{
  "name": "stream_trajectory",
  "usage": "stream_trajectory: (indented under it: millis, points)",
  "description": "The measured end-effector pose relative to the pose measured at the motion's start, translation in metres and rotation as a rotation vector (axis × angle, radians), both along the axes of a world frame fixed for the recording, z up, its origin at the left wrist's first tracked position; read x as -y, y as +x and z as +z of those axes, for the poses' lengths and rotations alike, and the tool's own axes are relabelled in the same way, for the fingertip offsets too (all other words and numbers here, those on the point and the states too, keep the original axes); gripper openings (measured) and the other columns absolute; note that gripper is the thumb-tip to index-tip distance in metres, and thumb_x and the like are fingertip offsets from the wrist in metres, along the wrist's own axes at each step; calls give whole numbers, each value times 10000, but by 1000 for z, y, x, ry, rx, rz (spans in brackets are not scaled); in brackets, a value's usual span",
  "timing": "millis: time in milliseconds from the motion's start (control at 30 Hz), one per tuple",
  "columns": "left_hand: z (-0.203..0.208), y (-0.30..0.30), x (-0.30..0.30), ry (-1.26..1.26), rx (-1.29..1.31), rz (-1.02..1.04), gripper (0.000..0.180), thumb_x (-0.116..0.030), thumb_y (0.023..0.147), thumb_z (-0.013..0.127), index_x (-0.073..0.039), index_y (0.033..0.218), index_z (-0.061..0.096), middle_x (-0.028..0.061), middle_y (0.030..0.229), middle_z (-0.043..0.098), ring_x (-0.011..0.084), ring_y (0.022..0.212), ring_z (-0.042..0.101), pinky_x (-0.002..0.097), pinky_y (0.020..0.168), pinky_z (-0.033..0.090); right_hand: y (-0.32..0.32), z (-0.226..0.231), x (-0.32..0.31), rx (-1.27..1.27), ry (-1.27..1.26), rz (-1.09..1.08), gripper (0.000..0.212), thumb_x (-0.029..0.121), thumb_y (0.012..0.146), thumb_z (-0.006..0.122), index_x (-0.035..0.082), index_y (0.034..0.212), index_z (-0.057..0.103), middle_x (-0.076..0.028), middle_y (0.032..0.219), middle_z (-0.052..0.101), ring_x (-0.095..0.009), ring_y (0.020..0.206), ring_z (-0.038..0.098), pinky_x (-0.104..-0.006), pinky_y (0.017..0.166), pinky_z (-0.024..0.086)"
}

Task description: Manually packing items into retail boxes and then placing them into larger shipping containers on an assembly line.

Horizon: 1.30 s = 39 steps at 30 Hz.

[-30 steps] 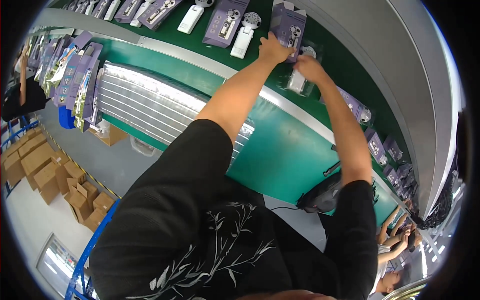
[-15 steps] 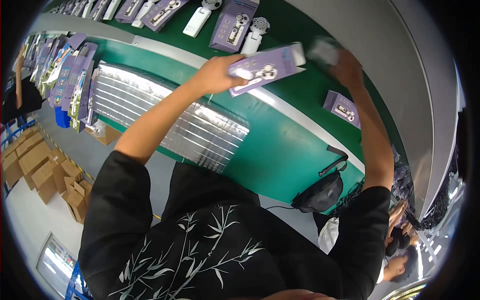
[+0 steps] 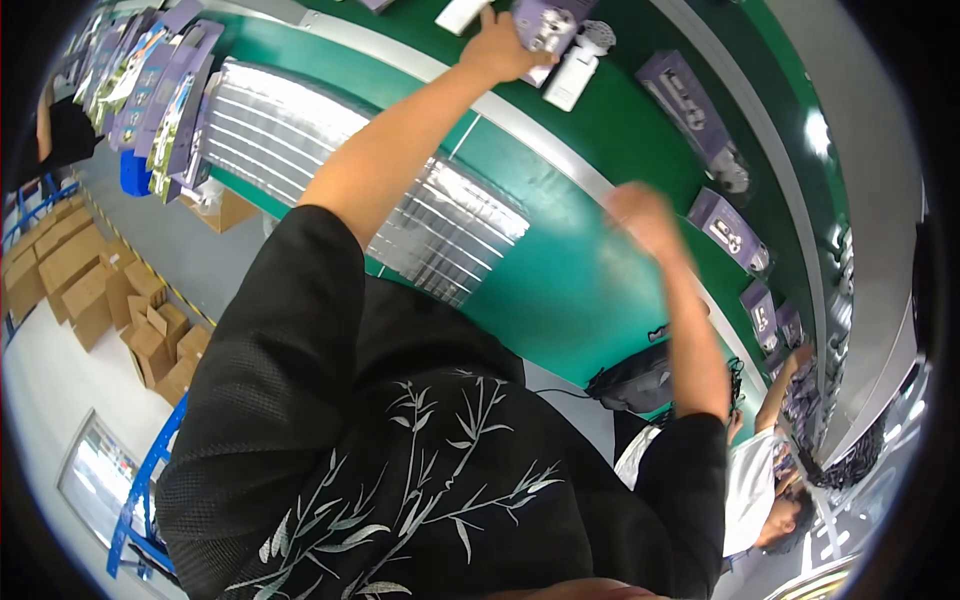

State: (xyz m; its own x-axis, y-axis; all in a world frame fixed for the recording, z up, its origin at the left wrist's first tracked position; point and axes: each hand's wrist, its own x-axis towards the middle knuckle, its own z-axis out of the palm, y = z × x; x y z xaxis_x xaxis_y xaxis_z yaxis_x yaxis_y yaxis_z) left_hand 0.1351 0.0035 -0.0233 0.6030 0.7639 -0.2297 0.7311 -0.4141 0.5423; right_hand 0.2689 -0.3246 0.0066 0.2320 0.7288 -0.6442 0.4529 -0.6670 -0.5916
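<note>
My left hand [image 3: 500,50] reaches up to the far side of the bench, its fingers and thumb against a purple box [image 3: 556,20] with a picture of a white device. Just right of that box lies a white handheld device [image 3: 575,80] with a round perforated head. Another white device [image 3: 461,14] is partly cut off near my left fingertips. My right hand [image 3: 642,218], smeared by motion, hovers over the bench's metal edge; whether it holds something cannot be made out. Beyond it, a purple box [image 3: 688,100] lies on the green belt with clear plastic at its near end.
More purple boxes [image 3: 730,230] lie along the belt to the right. Flat clear plastic sleeves [image 3: 440,220] cover part of the green bench, with stacked purple cartons [image 3: 150,100] at its left. A black bag [image 3: 635,378] sits at the near right edge. Co-workers are at both sides.
My left hand has let go of the open box and moved to another purple box. The first box now appears to lie on the belt. My right hand has come back toward me.
</note>
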Motion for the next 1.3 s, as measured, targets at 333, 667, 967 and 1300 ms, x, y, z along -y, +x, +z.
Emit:
stream_trajectory:
  millis: [333,667,967,1300]
  points:
    - [12,-75,63,64,325,6,966,-451,658,853,9,1395,430,185,1311,560,367,1175,511,460,1045,390,-240,-28,27,-838,128,-882,202,186,912,712,-6,973,699,-70,816,697,-126,678,638,-263,667,532]
    - [24,-102,44,-238,530,156,926,-397,704,855,20,1424,449,210,1185,661,304,1045,669,373,916,510,-25,26,-61,434,431,-730,478,343,983,573,12,639,556,12,558,480,-97,546,422,-320,505,319]
    - [110,-153,1,-258,9,-62,777,-419,691,808,-55,1336,572,202,1055,705,354,980,679,393,857,523,37,-12,-155,944,149,661,446,184,790,621,104,1228,613,-81,1229,606,-320,1197,537,-497,1003,447]
    - [111,-109,-19,-440,-76,-605,738,-444,649,818,-49,1249,651,178,1024,724,322,937,690,372,841,526,84,19,-83,813,224,493,455,245,675,729,52,1073,627,-145,1126,614,-343,1129,528,-471,964,432]
